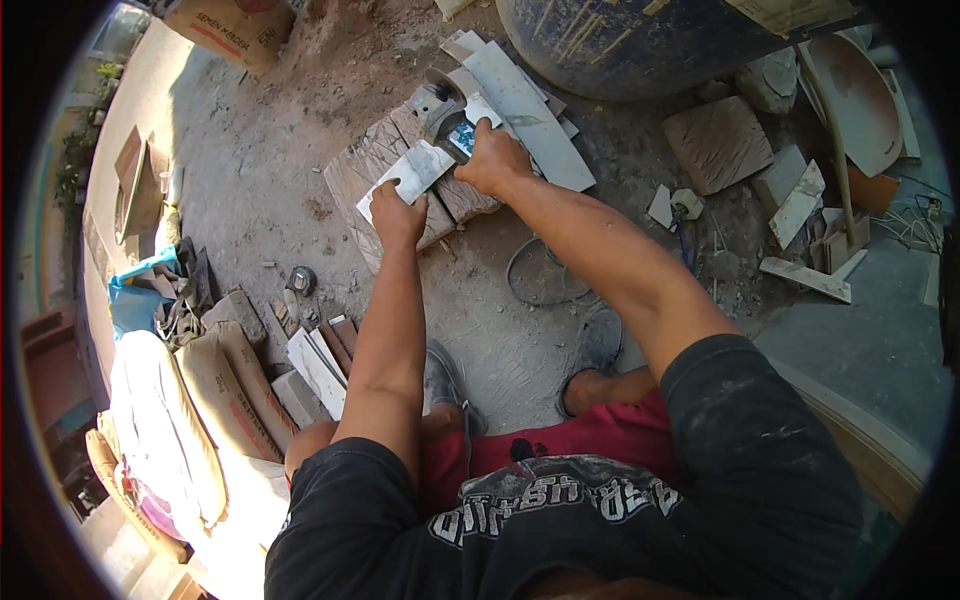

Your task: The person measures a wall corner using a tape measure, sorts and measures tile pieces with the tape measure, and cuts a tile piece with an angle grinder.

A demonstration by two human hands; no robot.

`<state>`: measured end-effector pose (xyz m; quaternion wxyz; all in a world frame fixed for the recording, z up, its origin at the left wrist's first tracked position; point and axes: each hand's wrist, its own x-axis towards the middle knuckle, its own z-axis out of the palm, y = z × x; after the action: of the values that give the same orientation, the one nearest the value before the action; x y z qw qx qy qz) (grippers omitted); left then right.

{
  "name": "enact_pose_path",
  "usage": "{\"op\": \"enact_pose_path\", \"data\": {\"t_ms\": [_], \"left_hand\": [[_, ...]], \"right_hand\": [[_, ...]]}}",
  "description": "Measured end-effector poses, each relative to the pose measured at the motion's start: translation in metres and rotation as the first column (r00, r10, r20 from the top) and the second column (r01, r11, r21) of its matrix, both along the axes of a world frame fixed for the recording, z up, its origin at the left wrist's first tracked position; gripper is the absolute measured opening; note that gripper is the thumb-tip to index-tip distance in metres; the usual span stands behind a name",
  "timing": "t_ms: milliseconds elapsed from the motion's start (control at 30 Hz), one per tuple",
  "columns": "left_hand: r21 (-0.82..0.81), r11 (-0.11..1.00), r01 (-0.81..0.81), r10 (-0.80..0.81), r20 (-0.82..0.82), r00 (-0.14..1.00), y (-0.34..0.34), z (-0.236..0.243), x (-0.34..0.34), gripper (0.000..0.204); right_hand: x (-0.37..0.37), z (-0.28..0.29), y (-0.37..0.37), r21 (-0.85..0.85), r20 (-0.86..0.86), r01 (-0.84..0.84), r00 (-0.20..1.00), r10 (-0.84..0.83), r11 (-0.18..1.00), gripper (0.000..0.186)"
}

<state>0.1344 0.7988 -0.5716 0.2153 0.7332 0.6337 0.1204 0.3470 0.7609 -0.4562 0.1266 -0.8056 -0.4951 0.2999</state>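
My left hand (400,213) pinches the near end of a white, grey-veined tile strip (418,168), thumb side on top. The strip lies over brown, rough-faced stone blocks (375,150) on the ground. Just to the right, my right hand (497,160) is closed around an angle grinder (436,108) with a blue patch on its body. The grinder's metal head points away from me, beyond the strip's far end. Whether its disc touches the tile cannot be made out. Longer white tile pieces (525,110) are stacked beside my right hand.
A large dark blue drum (620,45) stands at the far side. Stone slabs and offcuts (717,143) lie to the right. Paper sacks (228,385) and tile strips (318,360) sit at left. A cable loop (515,275) and a tape measure (302,280) lie on the ground.
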Motion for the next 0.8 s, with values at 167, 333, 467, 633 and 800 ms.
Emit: {"op": "enact_pose_path", "data": {"t_ms": [167,333,467,633,800], "left_hand": [[0.025,0.976,0.215,-0.196,-0.319,0.927,0.017,-0.011,-0.029,0.108],[-0.025,0.962,0.272,-0.266,-0.314,0.912,0.029,-0.024,-0.039,0.110],[0.013,0.960,0.279,-0.262,-0.296,0.918,0.028,-0.027,-0.040,0.103],[0.001,0.963,0.269,-0.257,-0.297,0.920,0.034,-0.018,-0.036,0.098],[-0.010,0.968,0.249,-0.241,-0.289,0.927,0.032,-0.012,-0.030,0.093]], "right_hand": [[-0.030,-0.046,0.005,-0.014,-0.056,0.070,0.996,-0.070,0.997,0.067],[-0.043,-0.077,0.020,0.001,-0.062,0.088,0.994,-0.088,0.996,0.065],[-0.047,-0.088,0.025,0.028,-0.040,0.067,0.997,-0.066,0.997,0.063],[-0.046,-0.088,0.027,0.012,-0.057,0.093,0.994,-0.092,0.996,0.064],[-0.039,-0.092,0.027,0.010,-0.047,0.096,0.994,-0.095,0.995,0.063]]}}
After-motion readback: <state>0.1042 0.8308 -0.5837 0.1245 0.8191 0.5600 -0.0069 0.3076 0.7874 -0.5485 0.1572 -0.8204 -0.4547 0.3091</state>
